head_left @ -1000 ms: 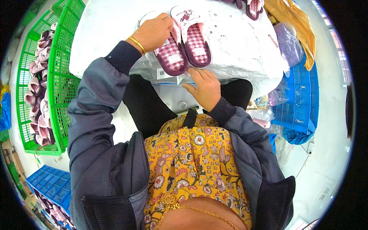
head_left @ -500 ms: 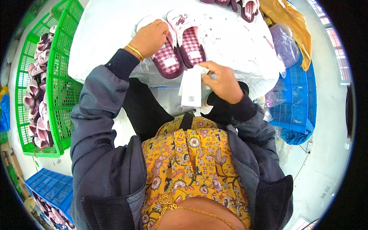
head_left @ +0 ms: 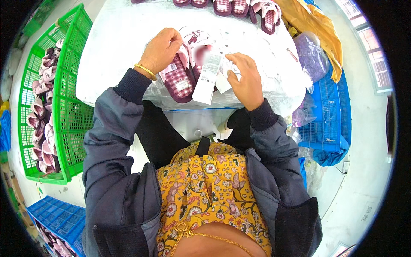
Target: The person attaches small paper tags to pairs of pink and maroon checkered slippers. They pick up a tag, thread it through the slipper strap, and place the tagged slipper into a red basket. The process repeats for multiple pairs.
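Observation:
A pair of pink slippers with dark red checked insoles lies on the white-covered table in front of me: the left slipper [head_left: 179, 83] and the right slipper [head_left: 198, 53]. My left hand [head_left: 162, 49] is over the upper of the left slipper, its fingers curled and pressed together; what they pinch is hidden. White paper tags [head_left: 207, 81] lie slanted across the right slipper and cover much of its insole. Beside the tags' right edge is my right hand [head_left: 247, 79], thumb and forefinger apart with a gap between them.
More slippers [head_left: 231, 6] line the table's far edge [head_left: 124, 21]. On the left stands a green crate [head_left: 75, 103] of slippers, with a blue crate [head_left: 58, 214] nearer me. A blue crate [head_left: 329, 115], purple plastic bag [head_left: 311, 53] and yellow sheet [head_left: 319, 30] are at right.
The tags, which hung past the table edge from my right hand, now lie over the right slipper. My right thumb and forefinger have parted. More slippers show at the far edge.

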`<state>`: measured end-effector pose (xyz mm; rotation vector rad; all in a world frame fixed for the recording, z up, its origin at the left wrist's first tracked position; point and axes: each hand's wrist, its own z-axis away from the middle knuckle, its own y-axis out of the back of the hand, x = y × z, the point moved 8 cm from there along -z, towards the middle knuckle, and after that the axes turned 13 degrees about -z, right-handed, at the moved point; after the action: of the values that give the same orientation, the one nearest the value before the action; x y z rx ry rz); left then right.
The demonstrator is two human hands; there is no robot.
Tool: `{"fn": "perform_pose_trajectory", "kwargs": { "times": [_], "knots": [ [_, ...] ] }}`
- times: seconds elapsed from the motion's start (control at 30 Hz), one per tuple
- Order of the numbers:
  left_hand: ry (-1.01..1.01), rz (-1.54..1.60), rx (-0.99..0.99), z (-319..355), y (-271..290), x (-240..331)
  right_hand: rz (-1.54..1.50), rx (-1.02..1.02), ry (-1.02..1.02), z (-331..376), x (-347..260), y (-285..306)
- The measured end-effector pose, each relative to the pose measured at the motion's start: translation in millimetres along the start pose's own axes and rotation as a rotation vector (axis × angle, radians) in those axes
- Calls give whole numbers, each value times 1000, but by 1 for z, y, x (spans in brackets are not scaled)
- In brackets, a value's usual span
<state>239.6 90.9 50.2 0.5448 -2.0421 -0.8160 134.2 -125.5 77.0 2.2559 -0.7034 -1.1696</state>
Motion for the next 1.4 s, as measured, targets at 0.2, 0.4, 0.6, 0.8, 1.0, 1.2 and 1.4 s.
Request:
{"fn": "perform_pose_trajectory", "kwargs": {
  "times": [0.2,0.4,0.6,0.8,1.0,1.2,1.4],
  "knots": [
    [67,36,60,2,5,20,-18,-78,49,24,-29,-6],
    [291,561,-42,14,-12,21,147,-90,186,40,-13,-37],
    [406,786,-59,20,-18,23,-671,274,-459,31,35,-21],
    [423,887,-77,26,-40,26,-992,209,-991,60,80,-42],
    [324,655,-162,36,-58,24,-60,268,-309,41,39,-1],
    [271,509,-159,39,-63,25,310,245,125,4,-55,25],
    [175,445,-113,39,-57,28,-240,104,497,-11,-116,31]
  ]
}}
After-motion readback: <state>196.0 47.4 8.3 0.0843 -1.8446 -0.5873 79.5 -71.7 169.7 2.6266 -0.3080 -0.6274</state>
